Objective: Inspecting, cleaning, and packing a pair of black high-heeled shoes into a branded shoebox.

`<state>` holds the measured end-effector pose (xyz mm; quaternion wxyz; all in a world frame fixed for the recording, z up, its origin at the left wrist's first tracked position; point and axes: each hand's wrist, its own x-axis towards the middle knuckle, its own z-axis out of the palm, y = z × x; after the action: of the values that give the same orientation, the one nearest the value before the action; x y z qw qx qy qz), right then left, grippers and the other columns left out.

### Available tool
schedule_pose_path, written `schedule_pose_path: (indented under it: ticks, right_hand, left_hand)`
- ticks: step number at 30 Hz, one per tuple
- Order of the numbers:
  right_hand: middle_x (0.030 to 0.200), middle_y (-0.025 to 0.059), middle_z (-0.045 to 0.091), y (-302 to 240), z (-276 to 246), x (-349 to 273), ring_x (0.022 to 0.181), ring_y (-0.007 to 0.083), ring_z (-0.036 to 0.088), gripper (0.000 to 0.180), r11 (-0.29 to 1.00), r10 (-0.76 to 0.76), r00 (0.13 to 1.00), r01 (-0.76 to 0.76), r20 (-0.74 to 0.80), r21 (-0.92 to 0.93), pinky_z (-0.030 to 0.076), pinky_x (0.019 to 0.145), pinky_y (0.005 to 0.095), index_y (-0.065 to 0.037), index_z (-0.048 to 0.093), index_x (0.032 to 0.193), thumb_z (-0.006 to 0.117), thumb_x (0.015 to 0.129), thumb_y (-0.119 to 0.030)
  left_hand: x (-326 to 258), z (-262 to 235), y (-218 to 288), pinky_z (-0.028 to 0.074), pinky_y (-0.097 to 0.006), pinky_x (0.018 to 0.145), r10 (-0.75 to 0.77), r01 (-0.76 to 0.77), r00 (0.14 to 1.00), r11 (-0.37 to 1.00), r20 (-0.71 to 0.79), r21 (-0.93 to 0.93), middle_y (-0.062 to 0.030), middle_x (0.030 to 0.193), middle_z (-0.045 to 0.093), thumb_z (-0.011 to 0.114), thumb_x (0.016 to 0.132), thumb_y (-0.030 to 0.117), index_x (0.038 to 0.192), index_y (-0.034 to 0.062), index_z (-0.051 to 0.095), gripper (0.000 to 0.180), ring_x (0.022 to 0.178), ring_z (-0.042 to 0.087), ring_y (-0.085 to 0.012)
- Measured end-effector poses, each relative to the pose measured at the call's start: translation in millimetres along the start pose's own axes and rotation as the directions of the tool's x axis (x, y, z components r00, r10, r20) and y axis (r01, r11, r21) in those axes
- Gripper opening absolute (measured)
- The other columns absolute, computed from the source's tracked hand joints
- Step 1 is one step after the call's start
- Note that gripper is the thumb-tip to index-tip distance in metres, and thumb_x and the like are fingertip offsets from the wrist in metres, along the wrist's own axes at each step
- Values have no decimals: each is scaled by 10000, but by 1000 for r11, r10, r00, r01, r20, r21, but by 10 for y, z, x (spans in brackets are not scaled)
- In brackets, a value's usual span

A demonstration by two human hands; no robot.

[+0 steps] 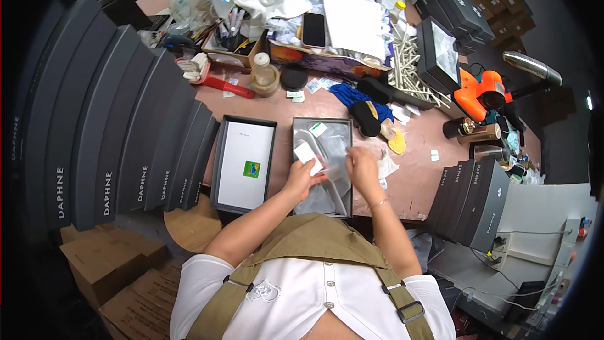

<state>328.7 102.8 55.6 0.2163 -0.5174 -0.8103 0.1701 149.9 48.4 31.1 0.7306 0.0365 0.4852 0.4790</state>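
Left hand: fingers closed on a small white card, flat and rectangular, held above the open box
Right hand: fingers pinched on thin, crinkled clear plastic wrap beside the card
Open box: dark grey rigid cardboard, rectangular, lying on the bench in front of the person, lined with glossy wrap
Box lid: just to its left, holding a smooth white sheet with a small green square
Bench: pinkish, matt surface, cluttered at the back
Stacked boxes: dark grey, fanned along the left
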Motion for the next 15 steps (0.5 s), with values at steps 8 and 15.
schedule_pose_path:
  ticks: [8,15]
  right_hand:
    - [1060,142,672,268,557,8,1201,405,493,546,937,131,936,-9,328,-350,172,1041,713,-49,476,1324,589,831,-253]
    - [820,251,670,-257,-19,410,818,403,654,334,940,155,913,-19,378,-340,402,910,605,3,648,880,561,776,-302]
  left_hand:
    - [498,60,-383,558,-386,818,45,-56,994,992,-95,-114,-130,1064,585,439,968,127,1163,-21,523,259,954,601,-232]
    - [777,-133,-570,513,-452,803,49,-36,994,991,-97,131,-135,1062,556,462,909,87,1137,18,496,240,912,598,-272]
